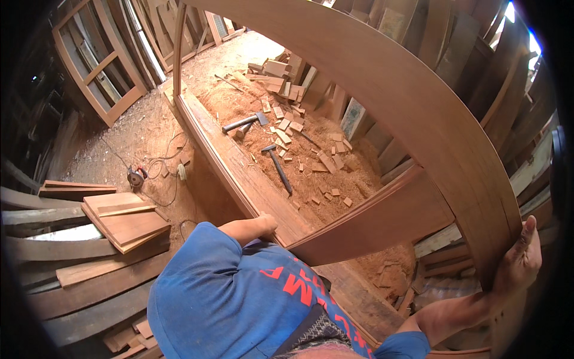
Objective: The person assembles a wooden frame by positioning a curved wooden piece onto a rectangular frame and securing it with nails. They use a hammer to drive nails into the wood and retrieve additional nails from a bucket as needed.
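Observation:
A large reddish-brown wooden frame (412, 90), probably a door frame, stands tilted in front of me. A solid wooden panel (382, 218) fills its near end, and the rest is an opening. My left hand (260, 226) is closed round the frame's lower left rail, close to my body. At the far right, my right hand (521, 257) grips the wide upright edge, its thumb pointing up; some of its fingers are hidden. Under the frame's left rail runs a long thick plank (236, 161). Through the opening I see a hatchet (246, 121) and a hammer (278, 172) lying on sawdust.
Wood offcuts (287, 128) lie scattered across the sawdust. On the left are a corded power tool (136, 177), stacked boards (122, 218) and a leaning wooden frame (98, 69). Upright planks (460, 57) line the right side.

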`<action>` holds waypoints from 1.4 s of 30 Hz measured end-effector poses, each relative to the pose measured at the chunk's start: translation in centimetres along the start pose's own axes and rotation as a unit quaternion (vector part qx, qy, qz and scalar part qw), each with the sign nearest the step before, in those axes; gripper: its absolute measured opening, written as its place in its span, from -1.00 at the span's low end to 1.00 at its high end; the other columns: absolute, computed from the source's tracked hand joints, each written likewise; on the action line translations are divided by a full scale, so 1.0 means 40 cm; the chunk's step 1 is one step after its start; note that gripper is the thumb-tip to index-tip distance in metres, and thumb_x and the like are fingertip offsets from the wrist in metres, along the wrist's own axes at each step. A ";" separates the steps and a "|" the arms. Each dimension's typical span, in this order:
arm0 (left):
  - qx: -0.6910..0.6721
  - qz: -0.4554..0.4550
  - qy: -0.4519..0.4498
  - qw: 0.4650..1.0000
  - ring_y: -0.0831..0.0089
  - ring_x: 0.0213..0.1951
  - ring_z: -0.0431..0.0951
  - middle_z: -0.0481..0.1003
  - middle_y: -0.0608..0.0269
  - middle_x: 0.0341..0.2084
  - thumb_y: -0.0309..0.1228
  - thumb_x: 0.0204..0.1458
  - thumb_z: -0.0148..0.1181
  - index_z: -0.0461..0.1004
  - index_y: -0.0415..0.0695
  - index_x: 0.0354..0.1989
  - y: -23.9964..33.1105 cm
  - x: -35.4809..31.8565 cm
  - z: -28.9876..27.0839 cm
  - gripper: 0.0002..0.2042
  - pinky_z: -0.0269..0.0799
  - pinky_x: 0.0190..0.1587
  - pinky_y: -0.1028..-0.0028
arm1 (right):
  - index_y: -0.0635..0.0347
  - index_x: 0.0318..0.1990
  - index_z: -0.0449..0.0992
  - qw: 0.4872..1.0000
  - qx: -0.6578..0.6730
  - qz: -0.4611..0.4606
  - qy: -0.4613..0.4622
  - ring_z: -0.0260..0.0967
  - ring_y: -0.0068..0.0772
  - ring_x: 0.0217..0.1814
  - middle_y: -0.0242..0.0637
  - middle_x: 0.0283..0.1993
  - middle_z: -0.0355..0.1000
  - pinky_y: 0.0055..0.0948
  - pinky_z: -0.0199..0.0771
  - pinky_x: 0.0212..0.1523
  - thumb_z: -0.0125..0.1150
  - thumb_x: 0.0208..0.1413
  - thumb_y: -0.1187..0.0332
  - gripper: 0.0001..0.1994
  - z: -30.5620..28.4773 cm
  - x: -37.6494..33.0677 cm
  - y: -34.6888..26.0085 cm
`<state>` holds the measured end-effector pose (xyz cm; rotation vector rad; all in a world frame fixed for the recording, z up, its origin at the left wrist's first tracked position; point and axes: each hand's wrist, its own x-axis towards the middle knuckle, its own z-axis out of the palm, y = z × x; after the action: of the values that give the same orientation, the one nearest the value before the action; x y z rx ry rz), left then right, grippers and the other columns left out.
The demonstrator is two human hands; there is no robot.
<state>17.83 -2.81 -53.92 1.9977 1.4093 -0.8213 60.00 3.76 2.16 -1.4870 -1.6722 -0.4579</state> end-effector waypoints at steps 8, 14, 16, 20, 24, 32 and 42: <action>-0.019 -0.029 -0.051 0.998 0.15 0.18 0.61 0.63 0.18 0.11 -0.28 0.08 0.38 0.68 0.05 0.06 0.141 0.049 0.033 -0.65 0.41 0.15 -0.13 | 0.36 0.00 0.61 0.992 0.012 0.054 -0.112 0.48 -0.40 -0.22 -0.15 -0.27 0.59 -0.39 0.47 -0.10 -0.06 0.49 -0.12 -0.40 0.015 0.054 0.182; -0.052 -0.035 -0.073 0.995 0.15 0.18 0.61 0.63 0.17 0.10 -0.31 0.04 0.41 0.69 0.03 0.05 0.210 0.022 0.035 -0.64 0.40 0.16 -0.12 | 0.31 0.07 0.62 0.981 -0.007 0.127 -0.147 0.55 -0.28 -0.14 -0.07 -0.17 0.64 -0.31 0.49 -0.02 -0.03 0.42 -0.25 -0.32 0.117 0.069 0.309; -0.045 -0.040 -0.086 0.994 0.15 0.17 0.61 0.64 0.18 0.09 -0.32 0.03 0.40 0.69 0.01 0.04 0.221 0.015 0.065 -0.65 0.41 0.16 -0.10 | 0.28 0.10 0.62 0.981 -0.014 0.131 -0.139 0.58 -0.19 -0.05 -0.03 -0.12 0.64 -0.28 0.48 0.04 -0.03 0.37 -0.32 -0.27 0.168 0.060 0.324; -0.060 -0.051 -0.096 0.992 0.18 0.14 0.63 0.65 0.19 0.05 -0.35 0.00 0.41 0.70 0.02 0.00 0.242 -0.012 0.141 -0.67 0.43 0.11 -0.03 | 0.22 0.13 0.62 0.972 -0.034 0.146 -0.180 0.58 -0.05 0.08 0.01 -0.05 0.64 -0.21 0.43 0.15 -0.09 0.34 -0.39 -0.22 0.271 0.041 0.322; -0.053 -0.022 -0.109 0.992 0.16 0.06 0.67 0.69 0.16 -0.05 -0.23 0.00 0.34 0.72 0.01 -0.06 0.257 -0.066 0.149 -0.69 0.44 0.06 0.12 | 0.13 0.16 0.59 0.959 -0.060 0.129 -0.246 0.56 0.01 0.09 0.07 -0.02 0.61 -0.18 0.42 0.16 -0.14 0.37 -0.36 -0.27 0.371 0.026 0.385; -0.093 -0.054 -0.142 0.984 0.21 0.11 0.65 0.69 0.22 -0.03 -0.27 -0.17 0.55 0.73 0.06 -0.05 0.266 -0.085 0.318 -0.59 0.44 0.11 0.08 | -0.01 0.22 0.60 0.922 -0.087 0.112 -0.362 0.38 0.24 0.34 0.06 0.20 0.53 0.02 0.34 0.35 -0.32 0.38 -0.37 -0.25 0.669 -0.093 0.438; -0.084 -0.049 -0.195 0.976 0.22 0.13 0.65 0.68 0.20 -0.01 -0.23 -0.25 0.55 0.72 0.08 -0.01 0.193 -0.161 0.485 -0.51 0.46 0.13 0.13 | 0.22 0.12 0.62 0.862 -0.089 0.100 -0.490 0.36 0.27 0.35 0.21 0.16 0.51 0.06 0.34 0.33 -0.40 0.39 -0.33 -0.18 1.082 -0.411 0.580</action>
<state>20.29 -23.29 -61.19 1.5474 1.3035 -1.0361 66.42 30.50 -41.73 -2.2128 -2.2074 0.3615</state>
